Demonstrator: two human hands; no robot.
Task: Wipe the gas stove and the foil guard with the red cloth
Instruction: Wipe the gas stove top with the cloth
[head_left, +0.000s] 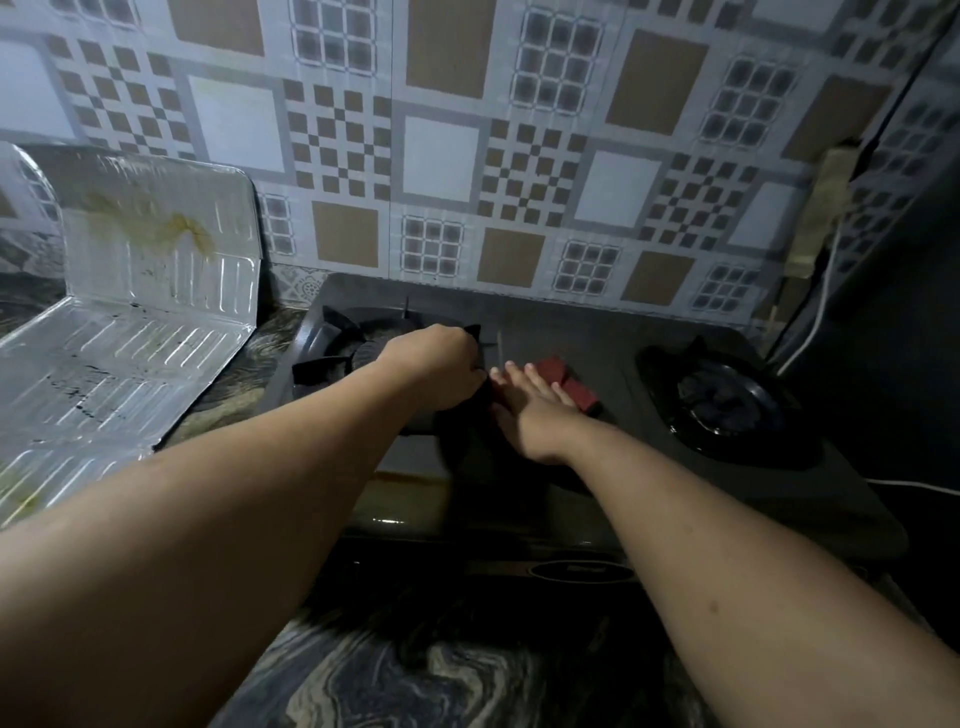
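A grey two-burner gas stove (571, 327) stands against the tiled wall. My left hand (436, 369) is closed on the black pot support (322, 366) of the left burner, at its right side. My right hand (530, 410) lies flat, fingers stretched, on the folded red cloth (566, 376), pressing it onto the stove top between the two burners. The two hands touch. The foil guard (156, 260), bent into an upright back and a flat base, stands on the counter left of the stove. It has yellow-brown stains and dark specks.
The right burner (727, 400) has no pot support on it. A white cable (815, 317) runs down the dark panel on the right and behind the stove. A marbled dark counter (415, 670) extends in front of the stove.
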